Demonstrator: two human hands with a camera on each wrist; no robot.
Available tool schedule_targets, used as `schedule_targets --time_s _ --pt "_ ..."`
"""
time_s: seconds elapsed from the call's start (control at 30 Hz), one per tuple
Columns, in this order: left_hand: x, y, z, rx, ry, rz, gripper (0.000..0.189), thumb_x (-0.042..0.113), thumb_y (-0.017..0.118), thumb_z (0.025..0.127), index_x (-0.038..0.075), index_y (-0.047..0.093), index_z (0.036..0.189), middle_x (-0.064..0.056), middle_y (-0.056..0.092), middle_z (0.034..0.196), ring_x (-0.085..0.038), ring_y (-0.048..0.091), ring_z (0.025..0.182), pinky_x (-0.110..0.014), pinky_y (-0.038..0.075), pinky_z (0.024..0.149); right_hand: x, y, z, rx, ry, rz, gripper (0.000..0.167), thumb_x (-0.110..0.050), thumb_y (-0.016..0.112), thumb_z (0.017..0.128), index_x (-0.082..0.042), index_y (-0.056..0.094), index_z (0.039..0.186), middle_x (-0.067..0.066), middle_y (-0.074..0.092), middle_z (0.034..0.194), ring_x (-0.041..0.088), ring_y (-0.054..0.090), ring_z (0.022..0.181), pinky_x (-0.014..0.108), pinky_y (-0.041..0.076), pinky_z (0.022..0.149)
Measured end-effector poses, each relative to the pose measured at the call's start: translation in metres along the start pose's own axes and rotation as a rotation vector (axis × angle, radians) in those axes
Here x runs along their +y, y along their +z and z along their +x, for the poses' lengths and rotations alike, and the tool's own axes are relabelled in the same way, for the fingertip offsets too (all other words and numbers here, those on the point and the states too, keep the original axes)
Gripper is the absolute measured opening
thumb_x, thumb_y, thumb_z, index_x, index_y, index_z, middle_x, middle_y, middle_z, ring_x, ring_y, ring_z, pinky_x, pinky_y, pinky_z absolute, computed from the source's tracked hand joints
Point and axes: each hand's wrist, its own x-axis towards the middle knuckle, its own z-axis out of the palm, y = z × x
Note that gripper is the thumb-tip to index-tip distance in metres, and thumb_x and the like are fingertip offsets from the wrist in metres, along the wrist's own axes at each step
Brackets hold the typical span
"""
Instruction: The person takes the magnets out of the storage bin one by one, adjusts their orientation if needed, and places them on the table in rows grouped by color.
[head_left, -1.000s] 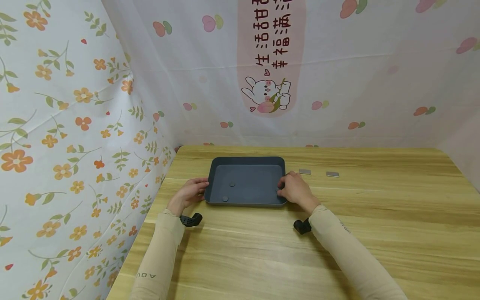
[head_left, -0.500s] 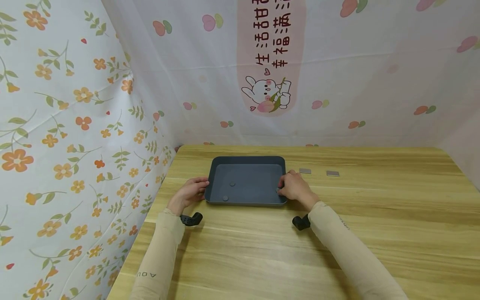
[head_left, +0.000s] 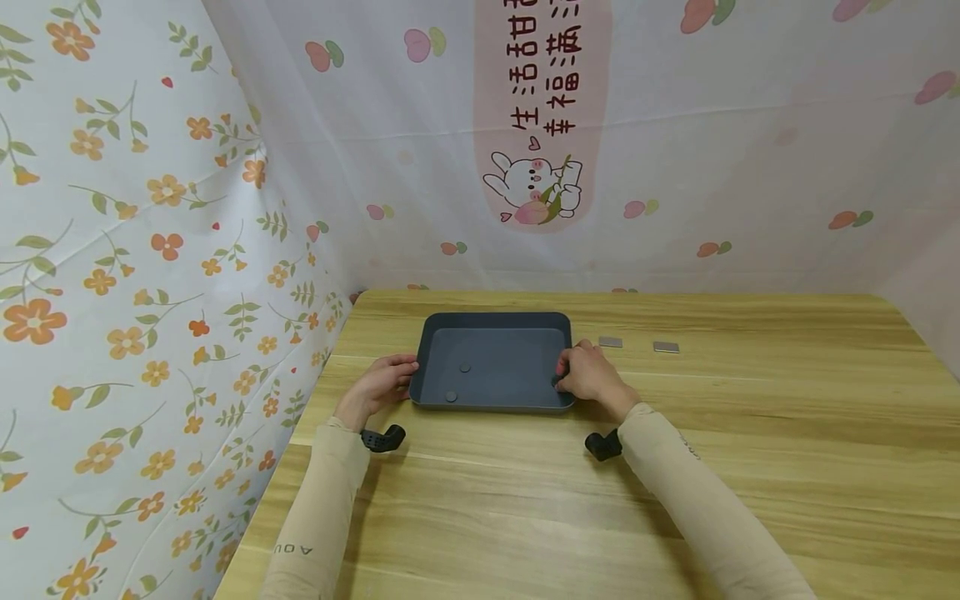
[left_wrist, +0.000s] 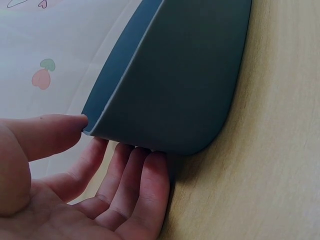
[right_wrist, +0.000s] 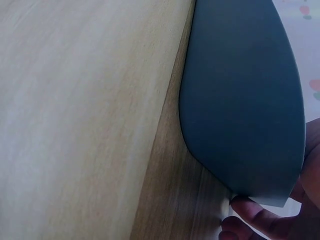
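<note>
A shallow dark grey tray (head_left: 495, 354), rectangular with rounded corners, lies on the wooden table. Two small grey discs rest on its floor, a nearer disc (head_left: 451, 397) and a farther disc (head_left: 465, 368). My left hand (head_left: 381, 385) holds the tray's left end; in the left wrist view the thumb meets the rim and the fingers (left_wrist: 156, 175) press against the outer wall. At the right end my right hand (head_left: 592, 375) grips the wall, thumb inside and fingers (right_wrist: 260, 215) outside and low. A small dark spot shows at the right thumb tip; I cannot tell what it is.
To the right of the tray, two small grey rectangular plates lie on the table, a left plate (head_left: 611, 342) and a right plate (head_left: 666, 347). Behind the table (head_left: 495, 500) hangs a printed curtain (head_left: 420, 150); a floral curtain (head_left: 150, 250) borders it on the left.
My right hand has shifted very slightly, its wrist a little left and up, and a small spot now shows at its thumb tip. The left hand, tray and discs look unmoved.
</note>
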Motion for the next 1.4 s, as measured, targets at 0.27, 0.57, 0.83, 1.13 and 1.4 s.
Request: schedule_targets --time_s 0.27,0.57,0.83,1.13,1.4 --pt "-0.0006 -0.0001 0.0001 0.011 -0.004 0.013 0.048 0.015 0.042 0.104 -0.004 0.031 0.147 -0.022 0.048 0.137 -0.012 0.057 0.097 -0.026 0.048 0.077 0.0042 0.0001 0.0002 0.003 -0.052 -0.004 0.018 -0.014 0.079 0.076 -0.011 0.061 0.075 0.015 0.053 0.099 0.032 0.042 0.095 0.046 0.039 0.081" --pt "-0.0002 0.0005 0.0004 0.02 -0.006 0.017 0.049 0.016 0.043 0.104 -0.003 0.031 0.147 -0.024 0.046 0.141 -0.014 0.057 0.102 -0.027 0.047 0.078 0.0083 0.0011 -0.002 -0.009 -0.087 0.003 0.016 -0.016 0.077 0.08 -0.014 0.061 0.074 0.02 0.051 0.112 0.036 0.042 0.103 0.051 0.035 0.091" --pt "0.0001 0.001 -0.0007 0.024 0.0 0.014 0.049 0.016 0.044 0.103 -0.004 0.032 0.146 -0.019 0.053 0.133 -0.014 0.057 0.1 -0.027 0.047 0.078 0.0072 0.0004 -0.0036 -0.011 -0.09 0.009 0.013 -0.016 0.075 0.081 -0.013 0.064 0.076 0.021 0.051 0.114 0.037 0.042 0.108 0.055 0.031 0.098" --pt "0.0013 0.0018 -0.0017 0.014 0.0 0.015 0.05 0.015 0.042 0.104 -0.004 0.029 0.148 -0.026 0.043 0.143 -0.015 0.057 0.104 -0.026 0.047 0.078 0.0063 0.0001 -0.0038 -0.023 -0.063 0.009 0.009 -0.016 0.074 0.083 -0.013 0.066 0.079 0.024 0.049 0.12 0.042 0.04 0.115 0.056 0.034 0.098" --pt "0.001 0.0015 -0.0008 0.026 0.001 0.014 0.049 0.016 0.044 0.103 -0.004 0.032 0.147 -0.021 0.05 0.136 -0.014 0.057 0.1 -0.027 0.048 0.077 0.0079 0.0 -0.0046 -0.009 -0.082 0.025 0.009 -0.016 0.073 0.083 -0.013 0.066 0.08 0.018 0.055 0.109 0.036 0.042 0.108 0.053 0.034 0.094"
